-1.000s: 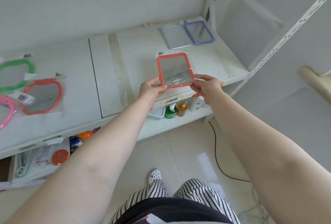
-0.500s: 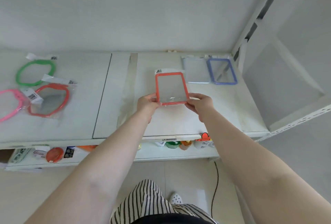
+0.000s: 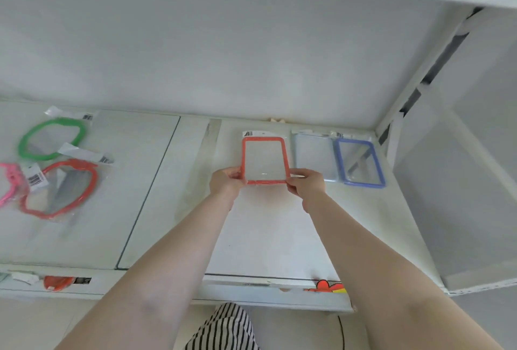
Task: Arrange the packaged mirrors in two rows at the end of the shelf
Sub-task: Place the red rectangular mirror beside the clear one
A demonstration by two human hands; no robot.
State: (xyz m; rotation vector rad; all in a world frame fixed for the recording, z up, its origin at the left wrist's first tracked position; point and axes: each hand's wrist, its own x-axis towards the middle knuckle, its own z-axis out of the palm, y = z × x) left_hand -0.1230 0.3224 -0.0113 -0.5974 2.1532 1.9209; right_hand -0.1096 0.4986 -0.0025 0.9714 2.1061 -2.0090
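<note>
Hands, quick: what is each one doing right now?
Left hand: pinches the lower left corner of the orange-framed packaged mirror.
Right hand: pinches the same mirror's lower right corner.

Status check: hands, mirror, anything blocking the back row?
Left hand and right hand each grip a near corner of the orange mirror. It sits left of the pale mirror and blue mirror. Nothing blocking.
</note>
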